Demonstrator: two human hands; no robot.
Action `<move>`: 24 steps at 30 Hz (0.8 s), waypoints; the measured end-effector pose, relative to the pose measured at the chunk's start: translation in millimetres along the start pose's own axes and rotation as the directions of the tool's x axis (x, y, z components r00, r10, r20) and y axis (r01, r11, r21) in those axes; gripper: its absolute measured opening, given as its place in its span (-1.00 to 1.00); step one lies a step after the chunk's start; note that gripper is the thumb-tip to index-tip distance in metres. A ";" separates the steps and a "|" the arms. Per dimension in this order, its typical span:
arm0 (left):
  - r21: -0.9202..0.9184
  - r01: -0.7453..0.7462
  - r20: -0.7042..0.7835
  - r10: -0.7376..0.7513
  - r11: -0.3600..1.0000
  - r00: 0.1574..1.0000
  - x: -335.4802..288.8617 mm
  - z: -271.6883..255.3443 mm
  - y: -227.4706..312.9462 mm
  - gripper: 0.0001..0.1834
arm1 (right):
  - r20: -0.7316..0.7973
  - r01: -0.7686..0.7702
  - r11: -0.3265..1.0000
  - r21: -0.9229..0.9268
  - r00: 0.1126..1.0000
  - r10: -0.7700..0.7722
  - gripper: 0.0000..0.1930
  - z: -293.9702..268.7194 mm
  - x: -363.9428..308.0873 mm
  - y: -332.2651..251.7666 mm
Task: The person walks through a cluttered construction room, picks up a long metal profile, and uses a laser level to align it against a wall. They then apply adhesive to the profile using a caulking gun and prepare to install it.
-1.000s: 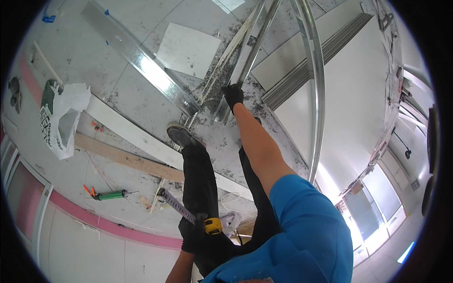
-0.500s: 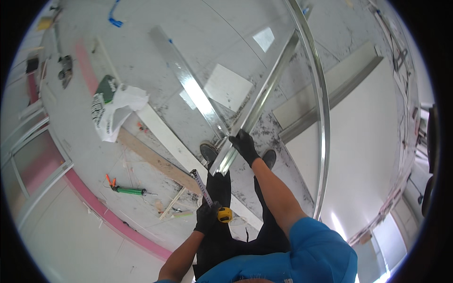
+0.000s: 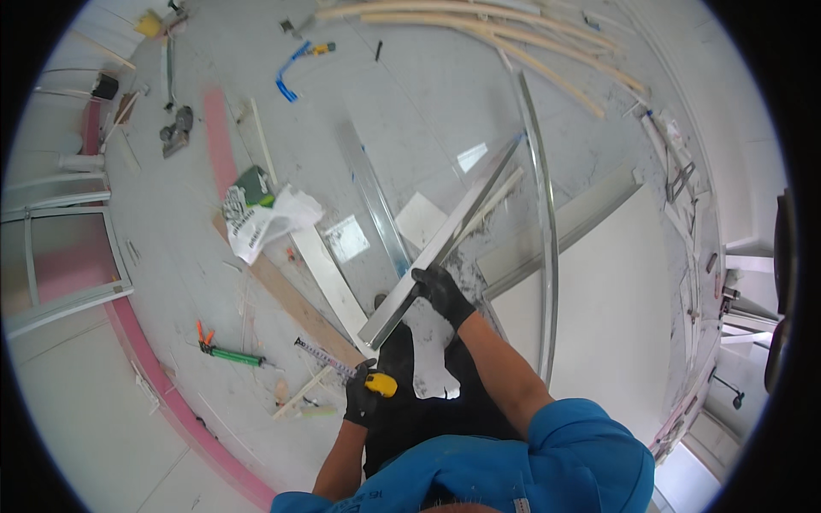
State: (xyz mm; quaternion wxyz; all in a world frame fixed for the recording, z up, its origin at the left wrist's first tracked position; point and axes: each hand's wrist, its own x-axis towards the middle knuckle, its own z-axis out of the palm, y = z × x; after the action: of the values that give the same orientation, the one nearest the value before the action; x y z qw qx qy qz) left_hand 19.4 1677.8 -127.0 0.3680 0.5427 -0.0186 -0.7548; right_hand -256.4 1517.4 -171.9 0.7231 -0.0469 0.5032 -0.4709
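Observation:
My right hand (image 3: pixel 443 295), in a black glove, is closed around a long shiny metal channel (image 3: pixel 457 221). The channel slants from in front of my legs up to the far right. In my gloved left hand (image 3: pixel 360 397) sits a yellow tape measure (image 3: pixel 380 385), gripped at its case. Its blade (image 3: pixel 325 356) sticks out a short way to the far left, apart from the channel. A second metal channel (image 3: pixel 376 205) lies on the floor beyond, left of the held one.
A curved metal strip (image 3: pixel 547 231) and a large white panel (image 3: pixel 607 299) are on the right. To the left lie a white plastic bag (image 3: pixel 278 221), a brown plank (image 3: pixel 286 299), a white board (image 3: pixel 329 278) and a green caulking gun (image 3: pixel 235 355). Curved wooden strips (image 3: pixel 505 30) lie far off.
The held metal channel has been raised and turned, showing a flat face. My left hand has shifted slightly left, with the tape blade tilted further left. The view has swung too.

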 end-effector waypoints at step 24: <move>0.186 -0.713 0.237 0.673 0.676 0.700 77.7 303.6 359.0 -0.91 | 0.358 -0.167 0.786 0.595 0.931 -0.073 -0.92 246.4 26.8 -285.4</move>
State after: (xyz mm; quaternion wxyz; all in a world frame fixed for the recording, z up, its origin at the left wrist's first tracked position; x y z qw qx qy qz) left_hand -52.1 1258.8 88.4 0.5490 0.4809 -0.3506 -0.5868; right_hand -245.8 1240.3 85.0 0.7901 0.1184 0.1807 -0.5737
